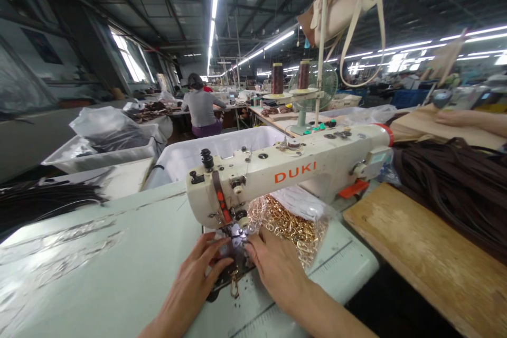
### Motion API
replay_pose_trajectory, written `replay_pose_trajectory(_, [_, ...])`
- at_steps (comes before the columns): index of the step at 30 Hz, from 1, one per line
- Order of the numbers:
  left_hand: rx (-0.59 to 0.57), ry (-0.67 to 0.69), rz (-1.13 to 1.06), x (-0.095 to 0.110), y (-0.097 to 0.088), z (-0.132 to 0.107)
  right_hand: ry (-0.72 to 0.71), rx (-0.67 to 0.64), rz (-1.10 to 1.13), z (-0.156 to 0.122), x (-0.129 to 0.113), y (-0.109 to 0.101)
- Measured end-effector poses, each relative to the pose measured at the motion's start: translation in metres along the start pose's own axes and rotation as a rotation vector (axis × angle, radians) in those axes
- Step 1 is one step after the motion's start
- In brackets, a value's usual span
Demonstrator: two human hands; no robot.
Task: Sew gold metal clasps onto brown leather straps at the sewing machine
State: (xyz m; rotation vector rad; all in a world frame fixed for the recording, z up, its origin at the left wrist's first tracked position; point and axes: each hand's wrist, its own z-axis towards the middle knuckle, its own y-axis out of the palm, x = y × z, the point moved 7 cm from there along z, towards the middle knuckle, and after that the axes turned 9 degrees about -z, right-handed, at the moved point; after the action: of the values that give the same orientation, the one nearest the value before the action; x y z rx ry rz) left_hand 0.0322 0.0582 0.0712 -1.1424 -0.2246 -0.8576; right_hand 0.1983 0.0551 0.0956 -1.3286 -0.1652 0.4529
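Note:
A cream sewing machine (293, 169) marked DUKI stands on a pale green table (99, 264). Under its needle lies a dark brown strap piece (232, 269) with a gold metal ring. My left hand (198, 274) rests on the strap's left side, fingers pressed flat on it by the presser foot. My right hand (273, 264) presses on the strap from the right, fingertips at the foot. A clear bag of gold metal rings (293, 222) lies just behind my right hand, under the machine arm.
A wooden board (415, 253) and a heap of dark brown straps (455, 185) lie to the right. White bins (222, 148) stand behind the machine. Two brown thread cones (277, 79) and a fan (317, 90) sit behind. A person (202, 108) sits further back; another person's arm (475, 119) at right.

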Motion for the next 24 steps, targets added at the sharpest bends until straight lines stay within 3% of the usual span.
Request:
replay_pose_trajectory(6, [-0.059, 0.105, 0.016, 0.003, 0.017, 0.000, -0.225, -0.066, -0.143, 0.018, 0.006, 0.006])
replay_pose_trajectory(14, [-0.040, -0.028, -0.054, 0.002, 0.009, 0.003, -0.427, -0.132, -0.126, 0.030, -0.008, 0.011])
replay_pose_trajectory(24, [-0.028, -0.015, -0.063, 0.005, 0.007, 0.002, -0.356, -0.199, 0.010, 0.035, -0.005, 0.014])
